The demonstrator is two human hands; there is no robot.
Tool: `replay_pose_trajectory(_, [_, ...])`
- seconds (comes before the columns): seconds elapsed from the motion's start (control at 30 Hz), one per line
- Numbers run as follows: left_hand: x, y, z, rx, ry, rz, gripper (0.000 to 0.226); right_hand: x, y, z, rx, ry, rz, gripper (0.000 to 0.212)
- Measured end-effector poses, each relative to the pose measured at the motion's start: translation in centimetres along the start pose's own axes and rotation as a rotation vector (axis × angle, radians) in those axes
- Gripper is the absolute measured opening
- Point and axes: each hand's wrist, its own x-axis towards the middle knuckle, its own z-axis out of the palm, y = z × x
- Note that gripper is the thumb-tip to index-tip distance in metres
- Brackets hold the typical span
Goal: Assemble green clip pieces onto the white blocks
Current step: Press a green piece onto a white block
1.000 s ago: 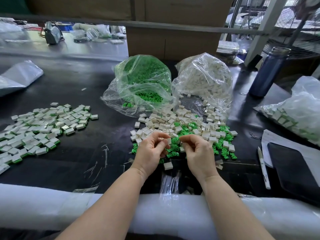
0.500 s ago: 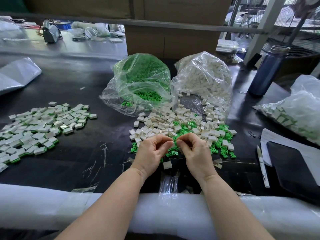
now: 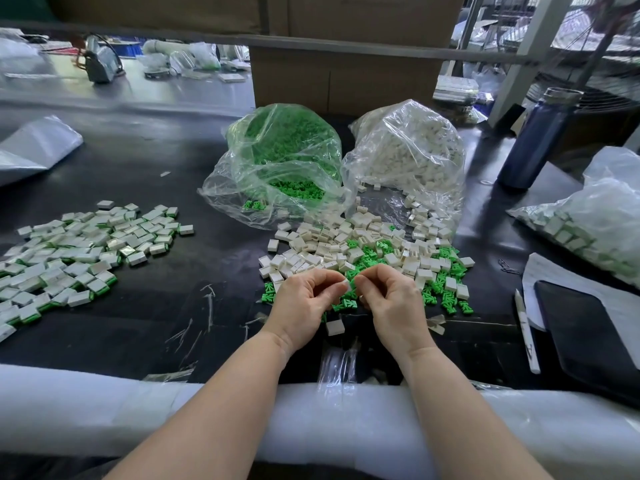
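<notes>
Left hand (image 3: 304,303) and right hand (image 3: 391,299) pinch one white block (image 3: 347,285) together at 6 o'clock of the loose pile (image 3: 363,251), clip likely seating; next, drop it at 9 o'clock.

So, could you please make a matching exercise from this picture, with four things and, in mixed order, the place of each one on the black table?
Things:
1. bag of green clips
2. blue bottle
3. pile of finished pieces
4. white pen

Places:
A. far left of the table
B. right side, beside the dark tablet
C. centre back, left of the bag of white blocks
D. back right, standing upright

Pairs: 1-C, 2-D, 3-A, 4-B
</notes>
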Motion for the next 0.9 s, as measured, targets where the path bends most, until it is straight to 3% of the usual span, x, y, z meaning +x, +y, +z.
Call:
replay_pose_trajectory(0.47, [-0.2, -0.1, 0.0, 0.176, -0.006, 0.076, 0.012, 0.0, -0.2, -0.2, -0.032, -0.107, 0.074, 0.021])
replay_pose_trajectory(0.7, [-0.1, 0.2, 0.2, 0.008, 0.021, -0.006, 0.014, -0.1, -0.9, -0.1, 0.218, 0.013, 0.088, 0.019])
replay_pose_trajectory(0.8, [-0.1, 0.1, 0.1, -0.017, 0.019, -0.015, 0.014, -0.2, -1.1, -0.4, 0.350, -0.034, 0.105, 0.025])
replay_pose_trajectory(0.9, [-0.2, 0.2, 0.1, -0.041, 0.002, -0.005, 0.014, -0.3, -1.2, -0.5, 0.301, -0.056, 0.077, 0.019])
